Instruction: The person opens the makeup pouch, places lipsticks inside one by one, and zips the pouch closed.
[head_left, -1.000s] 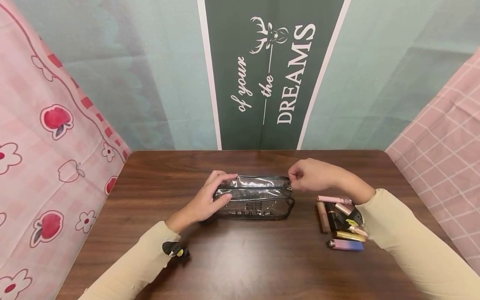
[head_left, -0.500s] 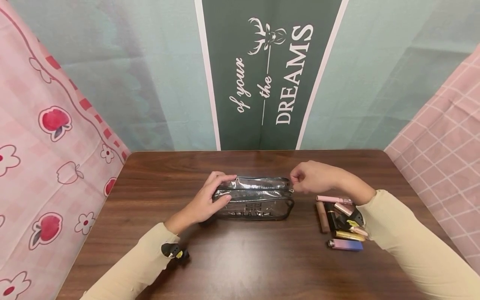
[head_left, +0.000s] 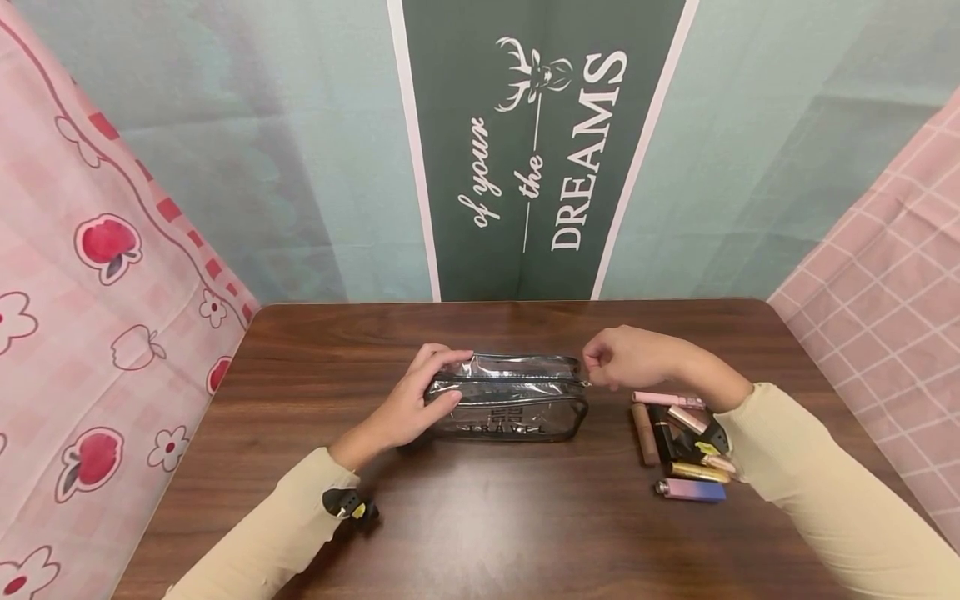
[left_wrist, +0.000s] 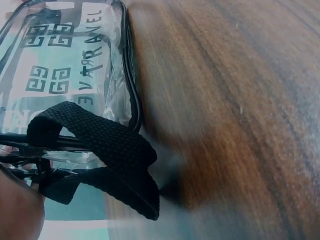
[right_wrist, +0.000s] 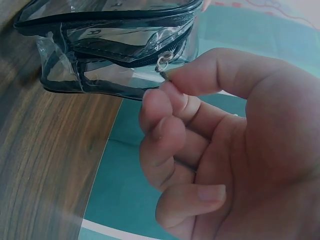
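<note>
A transparent pouch [head_left: 517,417] with black piping and printed lettering stands on the table. My left hand [head_left: 408,407] holds its left end, thumb on the near side and fingers over the far side. A black strap loop [left_wrist: 107,137] sticks out from that end in the left wrist view. At the opposite end, the thumb and index finger of my right hand [head_left: 637,358] pinch the small metal zipper pull [right_wrist: 163,61]. The other fingers of that hand are bent and hold nothing. The pouch's zipper [right_wrist: 135,62] runs along its top.
Right of the pouch lies a cluster of makeup tubes: a pink tube [head_left: 660,399], a brown tube [head_left: 645,433], a gold tube [head_left: 699,473] and a pink-to-blue tube [head_left: 693,490], among others. My right forearm passes over part of them. Fabric hangings [head_left: 247,167] stand behind the wooden table [head_left: 480,517].
My right hand has shifted slightly right and toward me with the zipper pull. The left hand keeps its hold, and the pouch stays in nearly the same spot.
</note>
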